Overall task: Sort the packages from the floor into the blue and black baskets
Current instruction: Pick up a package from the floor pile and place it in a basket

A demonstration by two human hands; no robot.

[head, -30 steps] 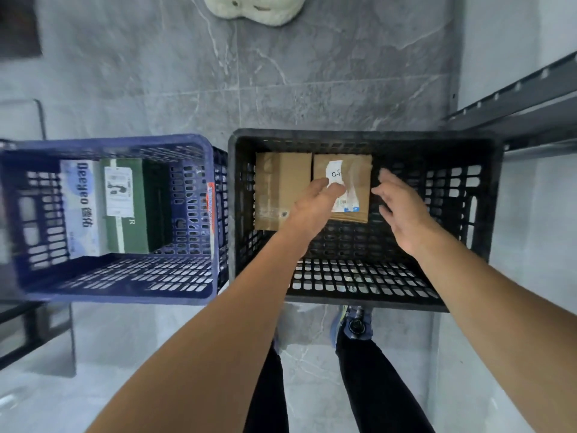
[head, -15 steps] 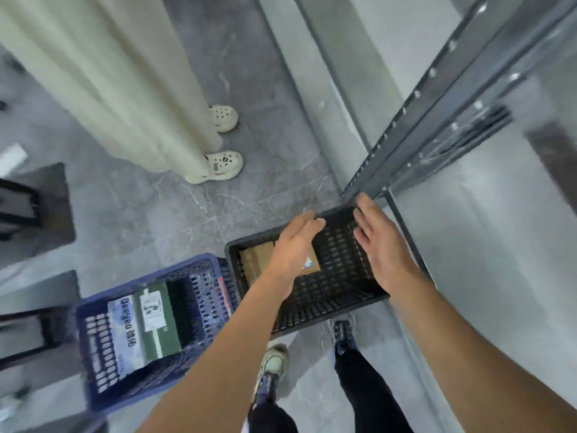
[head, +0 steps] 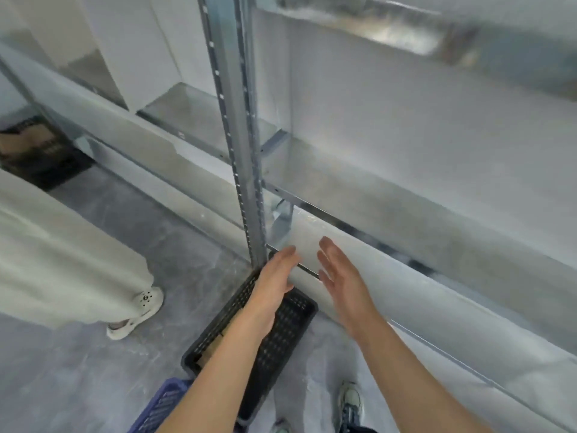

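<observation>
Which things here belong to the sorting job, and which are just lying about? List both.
Job: black basket, brown package inside it, blue basket, left hand, right hand, both empty.
Lying about: metal shelf post, bystander's white clog, second black crate at far left.

Both empty hands (left [head: 274,278], right [head: 338,276]) hover above the black basket [head: 281,326].

On the grey stone floor [head: 93,370], the black perforated plastic basket [head: 290,320] stands at the foot of the grey metal shelf post [head: 242,151], with the blue plastic basket [head: 162,404] just beside its near left corner. A brown cardboard package [head: 214,346] lies inside the black one. The left hand [head: 274,281] is over its far end and the right hand [head: 342,279] is to the right.
</observation>
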